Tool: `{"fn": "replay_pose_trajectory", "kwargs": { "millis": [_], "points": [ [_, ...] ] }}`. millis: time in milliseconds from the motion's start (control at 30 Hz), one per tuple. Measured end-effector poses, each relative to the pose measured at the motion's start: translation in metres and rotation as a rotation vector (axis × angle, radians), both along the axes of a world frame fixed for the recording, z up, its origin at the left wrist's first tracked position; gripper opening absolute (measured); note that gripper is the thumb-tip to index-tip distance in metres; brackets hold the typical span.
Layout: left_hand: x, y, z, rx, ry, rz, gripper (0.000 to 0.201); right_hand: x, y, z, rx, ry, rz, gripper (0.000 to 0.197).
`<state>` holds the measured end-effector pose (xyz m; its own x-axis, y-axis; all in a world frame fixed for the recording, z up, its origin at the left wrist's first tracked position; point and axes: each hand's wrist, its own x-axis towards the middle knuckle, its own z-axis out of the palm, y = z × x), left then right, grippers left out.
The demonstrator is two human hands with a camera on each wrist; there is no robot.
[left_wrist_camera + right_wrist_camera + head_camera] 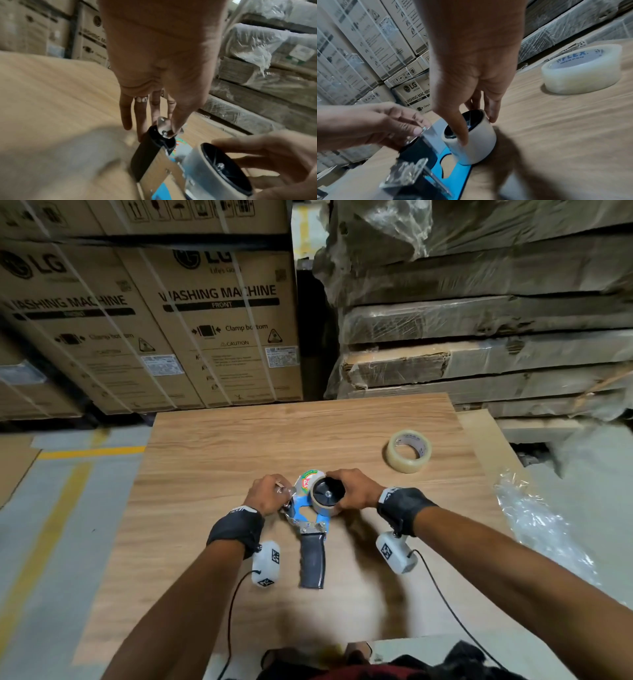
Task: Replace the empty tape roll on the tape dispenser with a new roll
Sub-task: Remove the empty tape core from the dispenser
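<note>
The tape dispenser (312, 556), with a blue frame and a black handle, lies flat on the wooden table (222, 457). The empty roll (320, 505), a pale core, sits on its black hub. My right hand (342, 491) grips this core from the right, thumb on one side (462, 136) and fingers on the other. My left hand (284, 496) pinches the metal tab (163, 123) at the dispenser's front, above the black roller (147, 147). The new roll (409, 451) of clear tape lies flat at the back right, untouched; in the right wrist view the new roll (580, 73) is beyond my fingers.
Strapped washing machine cartons (219, 320) stand behind the table on the left. Plastic-wrapped stacks of flat cardboard (479, 337) rise at the back right. Crumpled clear plastic (534, 518) lies by the table's right edge. Cables hang from both wrist cameras.
</note>
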<state>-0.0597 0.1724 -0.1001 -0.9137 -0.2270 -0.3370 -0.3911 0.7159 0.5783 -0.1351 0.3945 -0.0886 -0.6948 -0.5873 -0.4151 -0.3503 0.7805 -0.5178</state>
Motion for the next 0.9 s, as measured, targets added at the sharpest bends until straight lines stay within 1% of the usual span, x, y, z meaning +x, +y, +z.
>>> {"fn": "replay_pose_trajectory", "kwargs": {
  "millis": [67,167,200,267,300,367,400,433,467,533,567,633,700,800,900],
  "points": [
    [0.013,0.002,-0.001,0.028,-0.038,0.038,0.004,-0.001,0.002,0.001,0.005,-0.024,0.02,0.083],
    [0.024,0.004,0.001,0.026,-0.113,0.033,0.007,0.002,0.005,0.001,0.048,-0.043,0.042,0.083],
    [0.025,0.004,0.002,0.02,-0.146,0.035,0.009,0.003,0.007,-0.001,0.055,-0.049,0.043,0.083],
    [0.027,0.004,0.005,0.009,-0.19,0.101,0.02,0.005,0.011,-0.003,0.047,-0.076,0.02,0.082],
    [0.025,0.005,0.008,0.001,-0.171,0.149,0.025,0.005,0.013,-0.004,0.03,-0.108,-0.015,0.083],
    [0.02,0.011,0.016,0.012,-0.058,0.192,0.031,0.005,0.017,-0.005,-0.02,-0.17,-0.107,0.079],
    [0.016,0.017,0.02,0.022,-0.004,0.16,0.035,0.005,0.018,-0.006,-0.03,-0.166,-0.141,0.075],
    [0.01,0.023,0.023,0.03,0.026,0.095,0.04,0.007,0.02,-0.006,-0.029,-0.153,-0.16,0.072],
    [0.005,0.03,0.025,0.029,0.024,0.014,0.046,0.009,0.021,-0.007,-0.028,-0.143,-0.163,0.069],
    [-0.005,0.043,0.023,-0.003,-0.064,-0.145,0.059,0.016,0.022,-0.009,-0.026,-0.131,-0.146,0.067],
    [-0.008,0.048,0.021,-0.058,-0.132,-0.219,0.061,0.019,0.021,-0.01,-0.023,-0.125,-0.141,0.066],
    [-0.012,0.057,0.019,-0.18,-0.228,-0.325,0.058,0.024,0.021,-0.013,-0.022,-0.109,-0.157,0.063],
    [-0.016,0.063,0.015,-0.201,-0.258,-0.335,0.052,0.028,0.019,-0.014,-0.03,-0.105,-0.183,0.064],
    [-0.022,0.065,0.012,-0.201,-0.292,-0.289,0.041,0.032,0.015,-0.02,-0.062,-0.07,-0.234,0.069],
    [-0.033,0.06,-0.013,-0.164,-0.299,-0.203,0.045,0.034,0.014,-0.029,-0.103,-0.029,-0.283,0.081]
  ]
}}
